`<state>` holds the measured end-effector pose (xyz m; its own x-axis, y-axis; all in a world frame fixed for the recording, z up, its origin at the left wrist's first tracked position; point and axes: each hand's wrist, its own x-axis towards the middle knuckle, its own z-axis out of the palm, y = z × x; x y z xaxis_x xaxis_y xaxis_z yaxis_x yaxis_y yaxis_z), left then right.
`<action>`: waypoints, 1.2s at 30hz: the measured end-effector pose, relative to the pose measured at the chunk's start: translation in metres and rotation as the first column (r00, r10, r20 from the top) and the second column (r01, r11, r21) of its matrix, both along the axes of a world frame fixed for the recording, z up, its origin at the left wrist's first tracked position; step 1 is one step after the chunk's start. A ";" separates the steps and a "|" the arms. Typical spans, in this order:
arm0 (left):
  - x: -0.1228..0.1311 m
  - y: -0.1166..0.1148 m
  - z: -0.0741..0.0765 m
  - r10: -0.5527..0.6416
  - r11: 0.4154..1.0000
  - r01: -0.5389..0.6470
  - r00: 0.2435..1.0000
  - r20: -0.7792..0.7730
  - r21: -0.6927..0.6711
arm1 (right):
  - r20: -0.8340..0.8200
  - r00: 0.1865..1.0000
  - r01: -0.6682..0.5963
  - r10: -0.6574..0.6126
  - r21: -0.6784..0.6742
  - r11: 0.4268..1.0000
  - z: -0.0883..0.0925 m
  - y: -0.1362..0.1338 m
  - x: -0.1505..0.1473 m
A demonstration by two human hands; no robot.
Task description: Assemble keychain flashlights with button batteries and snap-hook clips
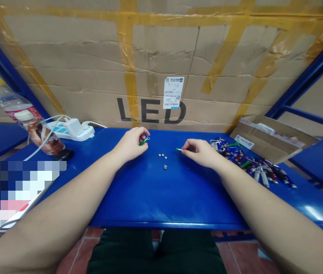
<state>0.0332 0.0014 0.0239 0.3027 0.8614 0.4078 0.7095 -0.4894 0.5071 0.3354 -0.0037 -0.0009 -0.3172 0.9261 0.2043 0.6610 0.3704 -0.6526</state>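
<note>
**Q:** Entry one: the hands?

**A:** Left hand (129,144): fingers (143,133) clamped on a short green metal tube (144,141), possibly a keychain flashlight body. Right hand (198,149): fingers (186,144) pinched together on a slim green-and-silver piece (179,149). Hands well apart, each item's end facing the other.

**Q:** Next outward?

**A:** Four small button cells (163,155) between the hands, three close in a row, one just below. All lie on the blue surface (161,198). At right of frame, a loose heap of keychain flashlights (249,163).

**Q:** Risks?

**A:** The cells could roll away if a wrist brushes them. A slipped pinch could drop the slim piece, and it could then be hard to find if it landed among the heap.
</note>
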 end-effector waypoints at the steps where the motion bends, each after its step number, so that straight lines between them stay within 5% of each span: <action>1: -0.001 0.001 0.000 0.014 0.999 -0.014 1.000 -0.012 -0.034 | 0.055 0.998 0.014 -0.016 0.032 0.999 0.000 0.001 0.000; 8: -0.012 0.009 -0.004 0.031 0.995 -0.039 0.996 -0.085 -0.093 | 0.322 0.946 -0.010 -0.029 0.121 0.993 0.000 0.008 0.007; 13: -0.018 0.015 -0.009 -0.010 0.999 0.006 0.996 -0.085 -0.051 | 0.325 0.946 -0.034 -0.005 0.113 0.993 0.000 0.011 0.013; 18: -0.001 -0.001 0.000 -0.233 0.972 0.234 0.970 -0.063 0.006 | 0.020 1.000 -0.015 0.013 0.113 0.994 0.005 0.001 0.001; 25: 0.028 -0.030 0.006 -0.465 0.867 0.468 0.883 -0.060 0.171 | -0.165 0.936 -0.317 0.311 -0.015 0.948 0.013 -0.028 -0.035; 29: 0.029 -0.029 0.004 -0.495 0.842 0.495 0.867 -0.057 0.216 | -0.311 0.905 -0.346 0.289 -0.148 0.926 0.010 -0.028 -0.040; 33: 0.029 -0.028 0.003 -0.544 0.803 0.548 0.835 -0.090 0.233 | -0.492 0.842 -0.417 0.221 -0.334 0.845 0.010 -0.026 -0.037; 36: 0.030 -0.028 0.002 -0.496 0.826 0.515 0.857 -0.137 0.229 | -0.645 0.755 -0.479 0.120 -0.418 0.772 0.014 -0.028 -0.036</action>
